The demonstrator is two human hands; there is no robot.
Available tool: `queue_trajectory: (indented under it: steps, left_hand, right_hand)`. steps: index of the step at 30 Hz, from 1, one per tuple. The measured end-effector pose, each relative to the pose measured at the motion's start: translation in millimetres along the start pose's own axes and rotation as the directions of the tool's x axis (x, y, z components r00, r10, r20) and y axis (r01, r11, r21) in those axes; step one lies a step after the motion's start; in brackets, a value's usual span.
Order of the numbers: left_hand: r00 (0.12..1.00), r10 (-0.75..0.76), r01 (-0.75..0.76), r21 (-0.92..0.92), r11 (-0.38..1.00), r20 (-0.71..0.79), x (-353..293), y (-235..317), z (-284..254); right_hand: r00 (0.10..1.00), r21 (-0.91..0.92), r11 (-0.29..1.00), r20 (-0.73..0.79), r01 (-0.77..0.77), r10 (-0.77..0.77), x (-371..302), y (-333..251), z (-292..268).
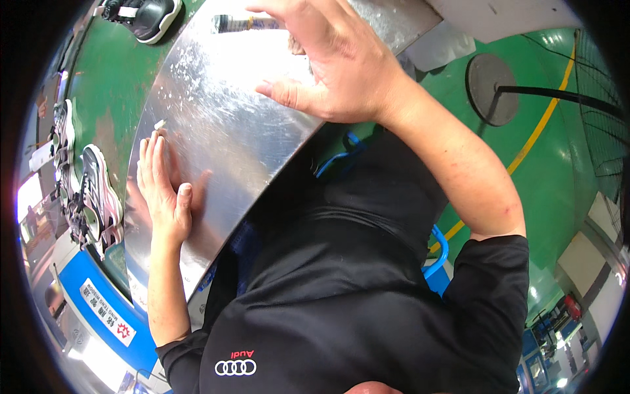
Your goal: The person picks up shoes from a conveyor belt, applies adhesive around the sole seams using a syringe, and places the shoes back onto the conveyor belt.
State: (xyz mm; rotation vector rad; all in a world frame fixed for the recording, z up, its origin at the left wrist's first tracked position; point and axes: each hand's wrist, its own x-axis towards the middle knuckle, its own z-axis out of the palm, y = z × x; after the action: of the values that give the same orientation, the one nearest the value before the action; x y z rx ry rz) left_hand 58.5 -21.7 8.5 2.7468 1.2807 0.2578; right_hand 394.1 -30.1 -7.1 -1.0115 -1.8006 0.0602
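My left hand (163,187) lies on the shiny metal tabletop (243,138) near its left edge, fingers stretched out. Just past its fingertips is a small whitish scrap (159,125). Over the far part of the table my right hand (344,69) is raised, thumb and fingers wide apart, with no object visibly gripped. Close to its fingers a small cylindrical container (246,24) with a dark end lies on its side. A small brownish lump (296,46) shows partly behind the right hand; what it is I cannot tell. Whitish specks and smears mark the metal.
Sneakers (102,190) stand in a row left of the table, and a black shoe (147,18) is at the far left. A round dark base (492,88) with a post stands on the green floor at right. Blue chair parts (436,256) show beside my body.
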Motion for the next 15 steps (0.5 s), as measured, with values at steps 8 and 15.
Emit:
queue_trajectory:
  steps: [8,15]
  left_hand:
    - [0.992,-0.077,0.064,-0.131,0.989,-0.096,-8,-2,0]
    - [0.995,0.014,-0.039,-0.244,0.969,-0.103,-2,19,-8]
  right_hand:
    - [0.996,-0.051,0.998,0.082,-0.041,0.045,-4,8,6]
    - [0.987,-0.177,0.981,0.122,-0.078,0.101,-4,5,7]
